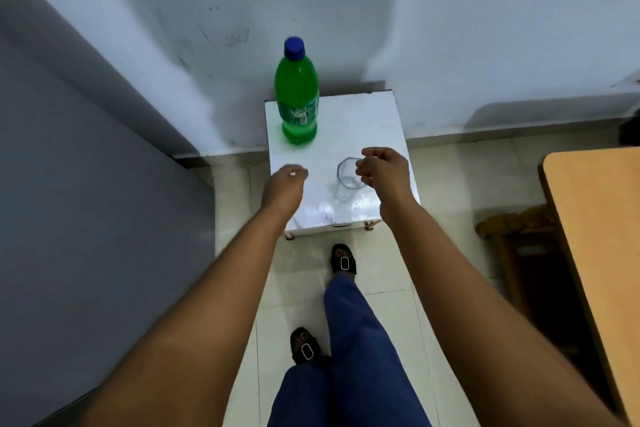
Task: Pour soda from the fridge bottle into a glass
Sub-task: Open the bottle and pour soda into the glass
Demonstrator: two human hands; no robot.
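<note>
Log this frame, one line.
bottle: capped, upright on table | glass: upright | left hand: empty | right hand: empty, near glass

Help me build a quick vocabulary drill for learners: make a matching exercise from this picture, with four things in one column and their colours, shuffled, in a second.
Things
1. bottle
2. cap on the bottle
3. glass
4. desk at the right edge

Colours
A. clear, see-through
B. green
C. light wood
D. blue

Right pairs: 1-B, 2-D, 3-A, 4-C.
</note>
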